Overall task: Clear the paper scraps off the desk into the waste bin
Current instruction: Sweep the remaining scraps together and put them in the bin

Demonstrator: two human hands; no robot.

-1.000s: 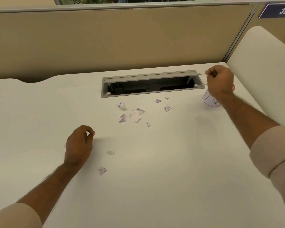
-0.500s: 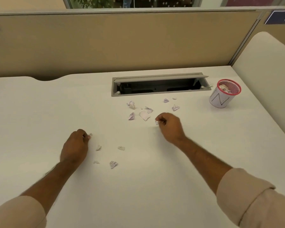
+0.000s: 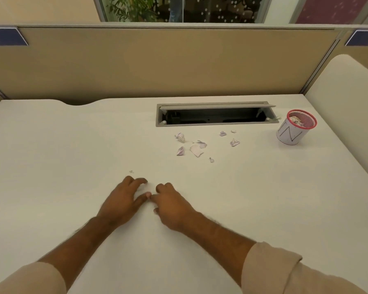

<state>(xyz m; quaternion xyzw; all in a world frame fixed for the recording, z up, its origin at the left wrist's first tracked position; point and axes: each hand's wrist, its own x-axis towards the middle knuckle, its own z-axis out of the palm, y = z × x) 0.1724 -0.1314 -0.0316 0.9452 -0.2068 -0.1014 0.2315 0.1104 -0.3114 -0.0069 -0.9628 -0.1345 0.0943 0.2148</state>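
Scraps of white and pale purple torn paper (image 3: 197,150) lie scattered on the white desk (image 3: 72,145), just near of the open grey cable tray (image 3: 216,114) set into its far side. A tiny fleck of paper (image 3: 131,171) sits alone, just beyond the hands. At the far right stands the small white waste bin with a red mesh rim (image 3: 293,129), with crumpled paper inside. Near the middle, the left hand (image 3: 123,200) and right hand (image 3: 172,205) rest knuckles-up on the desk, fingertips meeting, fingers curled; whether they pinch anything cannot be told. Beige sleeves cover both forearms.
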